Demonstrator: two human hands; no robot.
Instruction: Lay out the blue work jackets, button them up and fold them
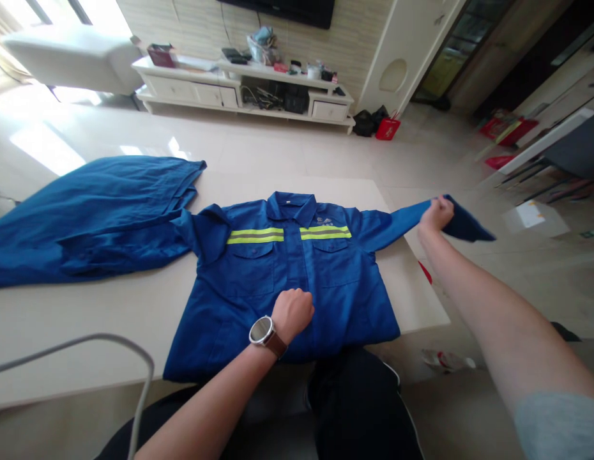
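A blue work jacket (330, 268) with yellow-green reflective strips lies front up, its collar pointing away from me. My right hand (437, 214) is closed round the sleeve on the right, which is stretched out past the table's edge; the cuff end hangs beyond my fist. Over the lower front of the jacket is my left hand (293, 313), curled into a fist, with a watch (261, 331) on the wrist. Its fingertips are turned under, so whether it grips cloth is hidden. The other sleeve (208, 236) lies bunched at the jacket's left side.
Blue trousers or a similar garment (100, 217) lie on the left of the white table (100, 326). A grey cable (110, 338) arches over the front left. Beyond stand a white TV cabinet (191, 89) and a red bag (388, 128). A plastic bottle (445, 361) is at the lower right.
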